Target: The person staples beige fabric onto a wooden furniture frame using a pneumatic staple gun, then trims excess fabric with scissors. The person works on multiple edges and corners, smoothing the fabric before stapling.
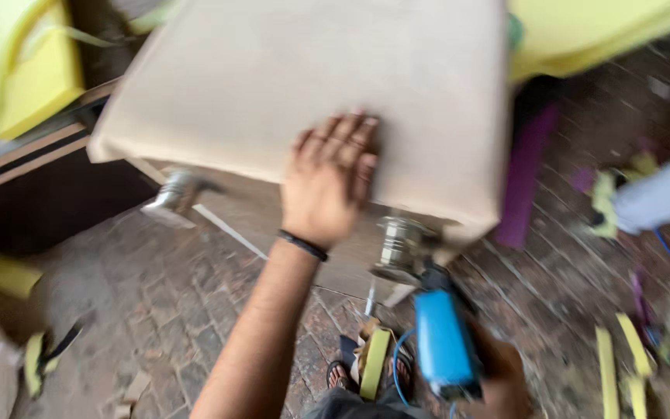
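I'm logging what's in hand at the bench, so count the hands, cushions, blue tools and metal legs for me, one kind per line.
Hands: 2, left hand flat on the cushion, right hand gripping the tool
Beige cushion: 1
Blue tool: 1
Metal legs: 2, one, another
Total: 6

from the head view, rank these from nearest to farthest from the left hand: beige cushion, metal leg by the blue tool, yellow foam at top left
1. beige cushion: directly under the left hand, touching.
2. metal leg: just lower right of the hand, by the blue tool.
3. yellow foam: far off at upper left.
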